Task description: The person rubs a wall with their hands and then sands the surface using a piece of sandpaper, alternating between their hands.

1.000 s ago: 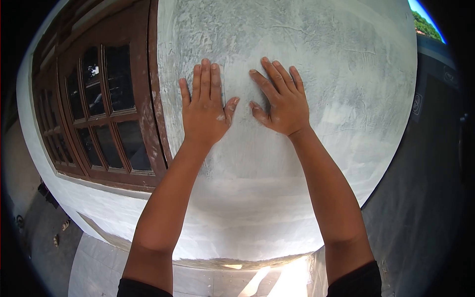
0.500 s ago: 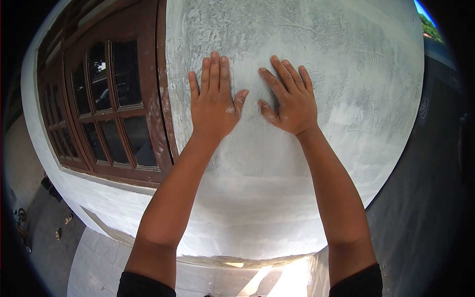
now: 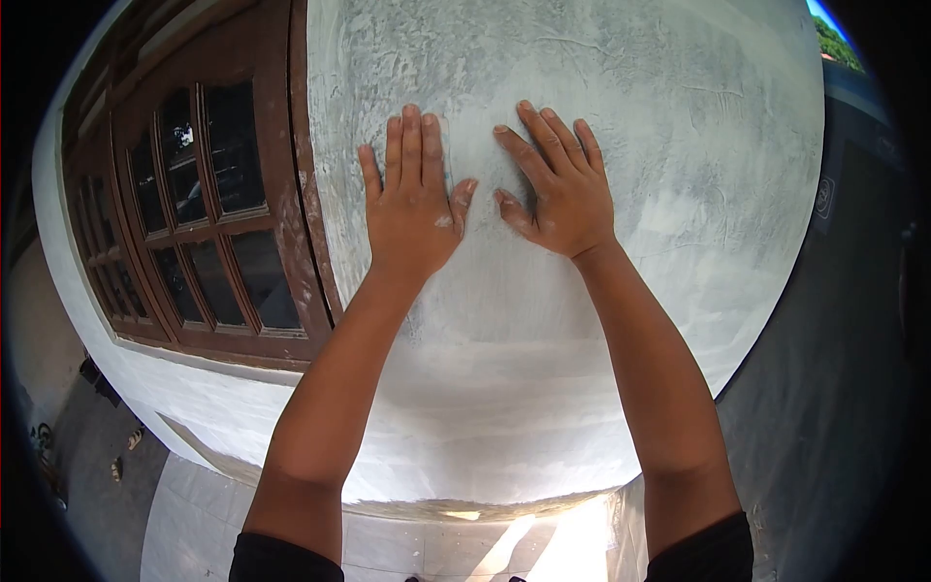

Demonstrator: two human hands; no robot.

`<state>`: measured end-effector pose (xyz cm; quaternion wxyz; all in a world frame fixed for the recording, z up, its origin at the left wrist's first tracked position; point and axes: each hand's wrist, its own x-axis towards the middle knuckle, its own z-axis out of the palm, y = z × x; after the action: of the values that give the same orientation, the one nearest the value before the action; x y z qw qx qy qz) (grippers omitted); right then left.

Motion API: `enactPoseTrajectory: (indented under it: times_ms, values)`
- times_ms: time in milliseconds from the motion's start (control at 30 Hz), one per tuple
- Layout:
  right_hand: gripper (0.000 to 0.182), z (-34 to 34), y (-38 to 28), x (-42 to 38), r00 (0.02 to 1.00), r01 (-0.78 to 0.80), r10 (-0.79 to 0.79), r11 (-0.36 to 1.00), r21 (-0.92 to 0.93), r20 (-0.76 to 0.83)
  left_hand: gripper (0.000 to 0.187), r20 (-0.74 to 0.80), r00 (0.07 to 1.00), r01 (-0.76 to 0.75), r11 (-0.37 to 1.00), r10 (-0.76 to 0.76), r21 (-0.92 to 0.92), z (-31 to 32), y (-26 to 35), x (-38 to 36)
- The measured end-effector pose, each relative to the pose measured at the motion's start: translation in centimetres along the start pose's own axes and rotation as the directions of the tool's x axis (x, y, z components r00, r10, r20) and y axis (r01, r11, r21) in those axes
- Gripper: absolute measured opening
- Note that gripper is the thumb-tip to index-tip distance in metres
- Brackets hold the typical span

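Note:
My left hand (image 3: 415,209) lies flat against the whitish, rough-coated wall (image 3: 669,281), its fingers stretched upward and the thumb out to the side. A thin pale edge runs along its index finger; what lies beneath the palm is hidden. Just to the right, my right hand (image 3: 567,199) rests on the same wall with fingers spread and tilted to the upper left. Whitish powder marks the thumbs and fingertips. A narrow strip of wall separates the two thumbs.
A brown wooden window (image 3: 213,204) with glass panes stands left of my hands, its frame smudged white. Below the wall runs a grey tiled floor (image 3: 388,543) with sunlight patches. Sandals (image 3: 135,438) lie at the lower left. A dark grey surface (image 3: 824,369) stretches beyond the wall's right edge.
The view has turned slightly, so window and wall sit farther left. Both hands have shifted a little left in view, still flat on nearly the same part of the wall.

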<state>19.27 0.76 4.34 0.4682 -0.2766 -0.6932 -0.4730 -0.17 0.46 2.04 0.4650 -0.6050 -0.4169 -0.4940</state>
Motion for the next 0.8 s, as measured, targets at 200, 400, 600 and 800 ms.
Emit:
enactPoseTrajectory:
  times_ms: [200, 400, 600, 800]
  values:
    - [0.059, -0.1, 0.0, 0.1, 1.000, -0.017, 0.017, 1.000, -0.003, 0.000, 0.066, 0.154, 0.983, -0.099, 0.994, 0.104, -0.039, -0.5, 1.7, -9.1]
    - [0.058, -0.1, 0.0, 0.1, 1.000, -0.012, 0.012, 1.000, 0.014, -0.007, 0.067, 0.033, 0.999, -0.022, 0.999, 0.021, 0.030, -0.4, -0.6, 0.4]
    - [0.057, 0.0, -0.1, -0.3, 1.000, -0.022, 0.022, 1.000, 0.017, -0.011, 0.068, 0.164, 0.986, -0.031, 0.999, 0.032, -0.004, 0.1, 2.2, -9.9]
    - [0.057, 0.3, 0.0, -0.1, 0.999, -0.012, 0.012, 1.000, 0.007, -0.031, 0.067, 0.107, 0.992, -0.067, 0.997, 0.062, 0.044, -0.8, 0.3, -3.0]
